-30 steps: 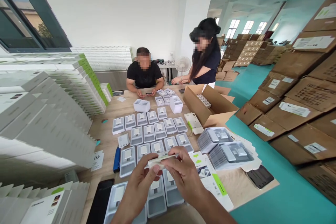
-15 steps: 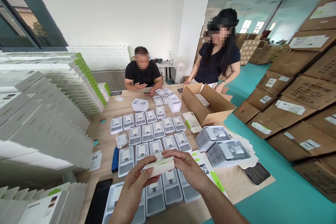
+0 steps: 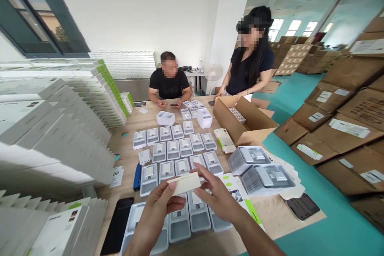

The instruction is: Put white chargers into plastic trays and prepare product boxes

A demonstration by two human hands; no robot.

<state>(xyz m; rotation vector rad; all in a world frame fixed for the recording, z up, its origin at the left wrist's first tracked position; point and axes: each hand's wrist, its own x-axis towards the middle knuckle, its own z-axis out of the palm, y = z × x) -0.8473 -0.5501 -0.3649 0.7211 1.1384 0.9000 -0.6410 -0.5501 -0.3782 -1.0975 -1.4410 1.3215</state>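
Observation:
My left hand [image 3: 157, 210] and my right hand [image 3: 216, 197] together hold a small flat white box [image 3: 184, 184] above the wooden table [image 3: 129, 126], each gripping one end. Under my hands lie rows of grey plastic trays [image 3: 180, 148], each with a small white device seated in it. More of these trays [image 3: 189, 218] sit just below my wrists. Printed sleeves with green stripes [image 3: 243, 204] lie to the right of my right hand.
Tall leaning stacks of white boxes [image 3: 54, 128] fill the left. Two piles of stacked trays [image 3: 261, 168] and an open cardboard carton [image 3: 244, 122] sit right. A black phone [image 3: 117, 226] and blue cutter [image 3: 137, 177] lie left. One person sits opposite, another stands by the carton. Cartons line the floor right.
The white box has turned in my hands, its broad face now tipped up. The standing person straightened from leaning over the table. The seated person lowered their hands to the table.

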